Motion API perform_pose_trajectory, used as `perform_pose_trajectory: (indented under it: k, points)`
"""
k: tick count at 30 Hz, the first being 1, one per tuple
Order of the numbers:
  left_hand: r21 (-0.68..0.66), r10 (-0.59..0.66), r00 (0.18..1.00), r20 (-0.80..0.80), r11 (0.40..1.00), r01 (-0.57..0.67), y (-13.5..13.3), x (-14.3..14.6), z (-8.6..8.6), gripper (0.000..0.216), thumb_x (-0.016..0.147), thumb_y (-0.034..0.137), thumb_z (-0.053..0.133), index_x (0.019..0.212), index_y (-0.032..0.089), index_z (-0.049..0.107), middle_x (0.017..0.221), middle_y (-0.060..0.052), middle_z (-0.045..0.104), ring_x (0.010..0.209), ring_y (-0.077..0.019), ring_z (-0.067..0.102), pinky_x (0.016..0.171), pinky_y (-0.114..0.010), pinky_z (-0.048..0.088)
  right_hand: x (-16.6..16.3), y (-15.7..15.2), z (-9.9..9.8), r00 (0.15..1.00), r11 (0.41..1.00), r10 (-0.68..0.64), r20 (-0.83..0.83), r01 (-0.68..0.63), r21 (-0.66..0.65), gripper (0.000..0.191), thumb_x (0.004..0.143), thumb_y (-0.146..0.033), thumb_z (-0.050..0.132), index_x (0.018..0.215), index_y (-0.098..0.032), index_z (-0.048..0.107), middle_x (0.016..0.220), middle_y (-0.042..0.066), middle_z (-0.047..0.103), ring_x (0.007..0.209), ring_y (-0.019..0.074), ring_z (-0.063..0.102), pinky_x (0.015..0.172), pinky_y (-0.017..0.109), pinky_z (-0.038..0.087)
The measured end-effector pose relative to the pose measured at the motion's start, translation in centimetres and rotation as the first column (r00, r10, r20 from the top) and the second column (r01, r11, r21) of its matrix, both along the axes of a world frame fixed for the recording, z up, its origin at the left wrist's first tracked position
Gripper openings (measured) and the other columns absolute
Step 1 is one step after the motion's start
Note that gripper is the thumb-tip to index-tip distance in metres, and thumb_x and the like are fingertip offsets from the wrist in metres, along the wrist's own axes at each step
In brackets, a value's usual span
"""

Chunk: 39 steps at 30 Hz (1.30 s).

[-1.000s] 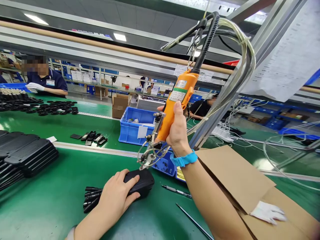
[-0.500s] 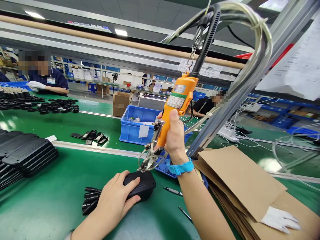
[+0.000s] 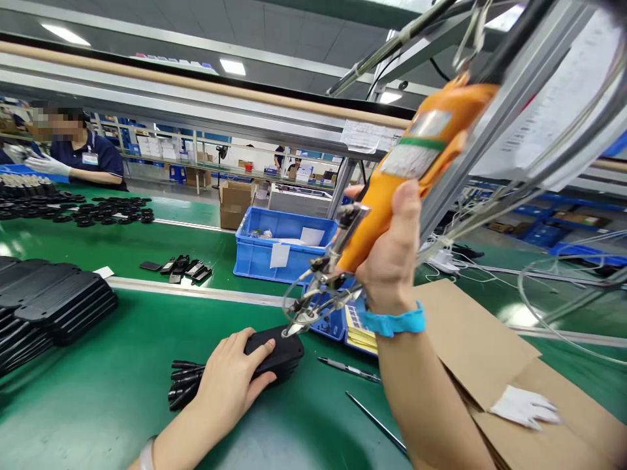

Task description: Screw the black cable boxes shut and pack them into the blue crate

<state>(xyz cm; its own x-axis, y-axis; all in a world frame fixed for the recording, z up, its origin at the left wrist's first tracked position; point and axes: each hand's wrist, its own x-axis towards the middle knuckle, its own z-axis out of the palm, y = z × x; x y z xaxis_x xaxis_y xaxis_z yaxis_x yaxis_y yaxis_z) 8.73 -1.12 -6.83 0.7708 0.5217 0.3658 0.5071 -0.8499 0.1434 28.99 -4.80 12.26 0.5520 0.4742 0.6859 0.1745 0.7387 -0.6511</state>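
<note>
My left hand (image 3: 230, 382) lies over a black plastic housing (image 3: 280, 352) on the green belt, fingers curled on its near end, holding it down. My right hand (image 3: 389, 251), with a blue wristband, is wrapped round an orange electric screwdriver (image 3: 416, 156) that hangs from a cable overhead. The tool is tilted, and its metal tip (image 3: 294, 326) touches the top of the housing. A bundle of thin black parts (image 3: 185, 385) lies just left of my left hand.
Stacks of black panels (image 3: 44, 303) sit at the left. A blue bin (image 3: 274, 251) stands behind the belt. Flattened cardboard (image 3: 470, 339) with a white glove (image 3: 524, 405) lies at the right. Two thin rods (image 3: 350, 370) rest near the housing. A person in dark blue (image 3: 81, 156) works far left.
The screwdriver has tilted over to the right and come closer to the camera, and its tip has come down onto the housing. My left hand has kept its hold.
</note>
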Motion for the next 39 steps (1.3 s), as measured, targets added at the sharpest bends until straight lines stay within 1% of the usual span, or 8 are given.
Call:
perform_pose_trajectory:
  k: [2,5,9,14,21,30,34,39]
  points:
    - [0.007,0.002,1.000,0.011,1.000,-0.002,0.0,0.0,-0.1,0.043,0.085,0.035,0.072,0.128,0.030,0.066,0.124,-0.016,0.061,0.102,-0.0341,0.065,0.086,-0.050,0.057,0.1,-0.6,1.5,0.999,0.999,-0.021,0.038,0.019,0.039,0.040,0.093,-0.058,0.049,0.111,-0.025,0.061,0.097,0.002,0.064,0.058,0.0075,0.054,0.054,0.023,0.047]
    - [0.011,0.007,1.000,0.000,1.000,-0.007,0.0,0.0,-0.1,0.042,0.088,0.036,0.070,0.128,0.029,0.065,0.125,-0.016,0.061,0.101,-0.0334,0.065,0.085,-0.050,0.057,-0.1,-1.0,1.9,0.997,0.999,-0.035,0.070,0.037,-0.026,0.042,0.095,-0.059,0.045,0.109,-0.023,0.063,0.096,0.004,0.065,0.061,0.0094,0.057,0.055,0.025,0.047]
    - [0.019,0.006,1.000,-0.021,1.000,-0.006,0.0,0.1,0.1,0.041,0.088,0.037,0.070,0.128,0.030,0.066,0.125,-0.016,0.061,0.102,-0.0326,0.065,0.085,-0.048,0.057,-0.5,-0.7,-0.3,0.998,0.991,-0.027,0.059,0.035,-0.129,0.049,0.091,-0.065,0.047,0.093,-0.020,0.066,0.079,0.004,0.062,0.062,0.0117,0.058,0.051,0.026,0.046]
    - [0.072,-0.005,1.000,-0.004,0.997,0.006,0.0,0.0,0.1,0.040,0.086,0.038,0.071,0.124,0.028,0.068,0.123,-0.016,0.062,0.099,-0.0317,0.065,0.081,-0.046,0.058,-0.7,-0.1,-2.9,0.998,0.977,0.054,0.012,-0.050,-0.206,0.050,0.088,-0.070,0.049,0.091,-0.023,0.067,0.063,-0.002,0.053,0.047,0.0099,0.050,0.042,0.025,0.043]
    - [0.188,-0.033,0.996,0.085,0.982,0.017,0.0,0.0,-0.5,0.042,0.080,0.035,0.078,0.120,0.026,0.069,0.117,-0.015,0.063,0.090,-0.0303,0.065,0.073,-0.045,0.060,-1.2,-0.6,-4.1,0.996,0.974,0.079,-0.045,-0.086,-0.211,0.042,0.086,-0.066,0.056,0.085,-0.024,0.064,0.057,-0.003,0.052,0.042,0.0110,0.050,0.039,0.025,0.044]
    - [0.159,-0.045,0.991,0.128,0.987,0.024,-0.1,0.0,-0.7,0.042,0.080,0.036,0.078,0.120,0.026,0.069,0.120,-0.016,0.061,0.094,-0.0315,0.065,0.074,-0.046,0.060,-1.4,-1.9,-5.6,0.998,0.982,0.024,-0.064,-0.036,-0.186,0.049,0.084,-0.072,0.049,0.087,-0.025,0.063,0.056,-0.003,0.047,0.039,0.0110,0.043,0.034,0.025,0.033]
    - [0.113,-0.056,0.993,0.108,0.993,0.043,0.1,-0.1,-0.5,0.043,0.083,0.036,0.076,0.123,0.027,0.068,0.121,-0.016,0.062,0.095,-0.0312,0.065,0.076,-0.047,0.060,-1.6,-2.6,-4.6,0.997,0.989,0.026,-0.073,-0.036,-0.141,0.051,0.081,-0.071,0.054,0.087,-0.022,0.065,0.055,-0.002,0.047,0.040,0.0129,0.043,0.037,0.029,0.037]
    - [0.038,-0.044,0.999,-0.024,0.998,0.045,0.0,-0.8,0.7,0.045,0.089,0.039,0.069,0.132,0.031,0.063,0.134,-0.020,0.056,0.109,-0.0353,0.063,0.089,-0.051,0.056,-1.8,-1.0,0.3,0.999,0.998,0.002,0.036,-0.004,0.066,0.040,0.090,-0.060,0.054,0.100,-0.023,0.066,0.077,0.000,0.059,0.050,0.0102,0.051,0.049,0.028,0.048]
